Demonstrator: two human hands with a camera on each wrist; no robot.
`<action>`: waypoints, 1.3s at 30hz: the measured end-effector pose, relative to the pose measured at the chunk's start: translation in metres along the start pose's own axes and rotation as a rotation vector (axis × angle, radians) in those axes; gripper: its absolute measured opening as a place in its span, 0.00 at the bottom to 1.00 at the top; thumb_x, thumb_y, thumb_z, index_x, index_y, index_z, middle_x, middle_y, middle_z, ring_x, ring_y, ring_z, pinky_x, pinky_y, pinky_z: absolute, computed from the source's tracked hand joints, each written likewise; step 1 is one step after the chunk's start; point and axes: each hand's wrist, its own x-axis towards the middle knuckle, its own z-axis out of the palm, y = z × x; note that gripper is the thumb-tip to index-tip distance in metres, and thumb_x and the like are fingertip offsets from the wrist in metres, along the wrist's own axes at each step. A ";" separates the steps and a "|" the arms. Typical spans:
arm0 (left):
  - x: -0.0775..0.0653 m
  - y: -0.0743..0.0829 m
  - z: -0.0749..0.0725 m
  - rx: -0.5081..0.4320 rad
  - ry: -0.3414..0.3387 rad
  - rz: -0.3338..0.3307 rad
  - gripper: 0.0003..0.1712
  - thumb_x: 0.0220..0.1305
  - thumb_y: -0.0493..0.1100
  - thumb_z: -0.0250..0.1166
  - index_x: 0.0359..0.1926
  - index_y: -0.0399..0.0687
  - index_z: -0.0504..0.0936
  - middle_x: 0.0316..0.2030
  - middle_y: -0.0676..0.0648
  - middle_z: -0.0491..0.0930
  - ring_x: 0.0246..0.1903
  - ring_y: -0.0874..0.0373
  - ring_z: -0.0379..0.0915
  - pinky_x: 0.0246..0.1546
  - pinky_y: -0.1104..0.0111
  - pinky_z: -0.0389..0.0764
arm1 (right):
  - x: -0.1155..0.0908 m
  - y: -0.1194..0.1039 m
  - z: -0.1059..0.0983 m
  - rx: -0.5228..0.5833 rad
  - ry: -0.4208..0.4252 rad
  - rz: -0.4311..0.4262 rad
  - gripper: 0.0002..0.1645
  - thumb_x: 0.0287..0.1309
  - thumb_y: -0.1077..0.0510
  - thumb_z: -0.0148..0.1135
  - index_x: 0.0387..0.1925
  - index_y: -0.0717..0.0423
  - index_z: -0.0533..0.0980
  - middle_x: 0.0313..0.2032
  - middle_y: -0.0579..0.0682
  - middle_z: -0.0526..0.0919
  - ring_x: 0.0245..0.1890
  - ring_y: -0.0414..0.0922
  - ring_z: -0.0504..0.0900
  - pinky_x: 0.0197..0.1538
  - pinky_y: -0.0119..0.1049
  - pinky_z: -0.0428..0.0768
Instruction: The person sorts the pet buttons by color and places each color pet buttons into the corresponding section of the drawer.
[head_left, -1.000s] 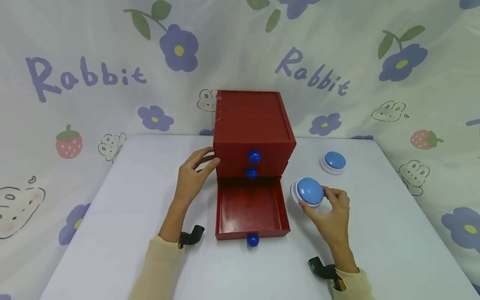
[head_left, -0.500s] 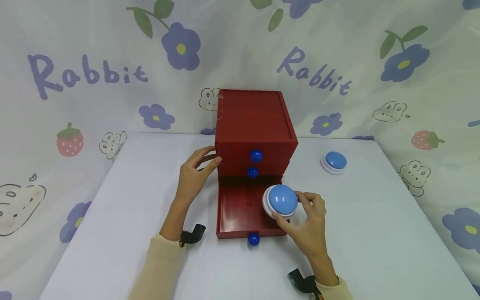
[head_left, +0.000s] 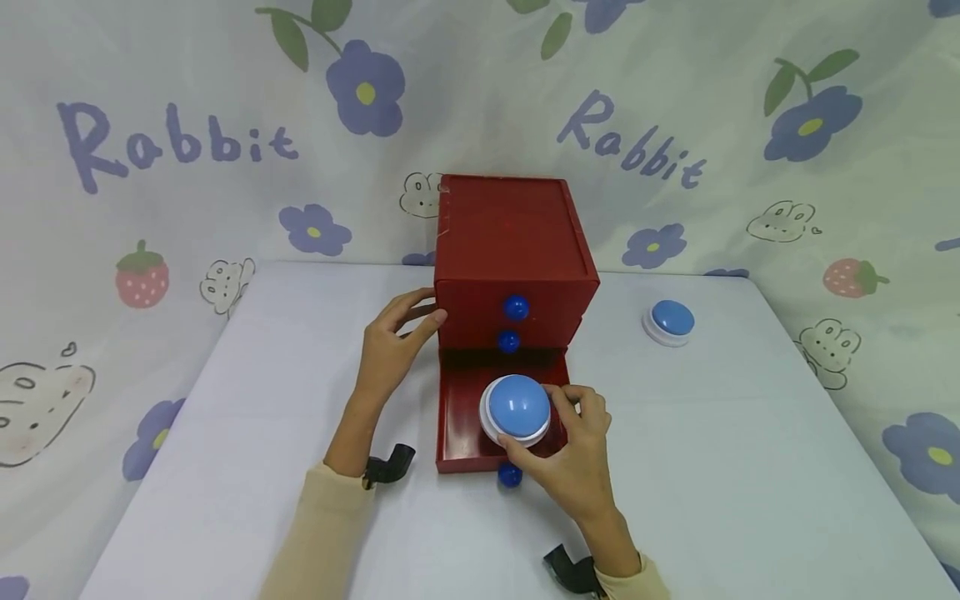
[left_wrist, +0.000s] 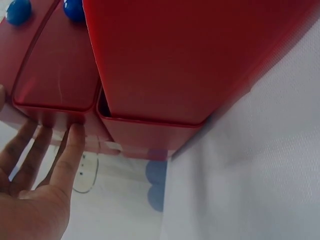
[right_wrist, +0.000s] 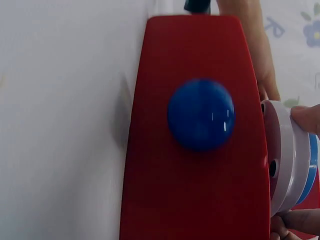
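Note:
My right hand (head_left: 576,457) pinches a round push button (head_left: 519,405) with a blue dome and white base by its edge, over the pulled-out bottom drawer (head_left: 459,429) of a red drawer cabinet (head_left: 513,229). The right wrist view shows thumb and fingers at opposite sides of the white base (right_wrist: 285,155), which is near the drawer's front rim; small holes show in its underside. My left hand (head_left: 390,350) rests against the cabinet's left side, thumb at the front corner. In the left wrist view its straight fingers (left_wrist: 67,160) touch the side of the red drawers.
A second blue-domed push button (head_left: 670,322) stands on the white table (head_left: 750,467), right of the cabinet. Blue ball knobs (head_left: 516,307) mark the upper drawers, and another knob (head_left: 510,475) sticks out from the open drawer. A patterned cloth (head_left: 480,100) hangs behind.
My right hand has carried the push button leftward from the table beside the cabinet to over the open drawer. The left hand stays against the cabinet; the second button has not moved.

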 end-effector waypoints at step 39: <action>0.000 0.001 0.000 0.004 -0.009 -0.011 0.26 0.70 0.44 0.65 0.66 0.44 0.76 0.62 0.44 0.75 0.59 0.46 0.74 0.56 0.50 0.78 | 0.017 0.010 -0.004 -0.002 0.058 -0.044 0.28 0.48 0.58 0.79 0.52 0.57 0.82 0.47 0.52 0.76 0.52 0.48 0.71 0.49 0.48 0.62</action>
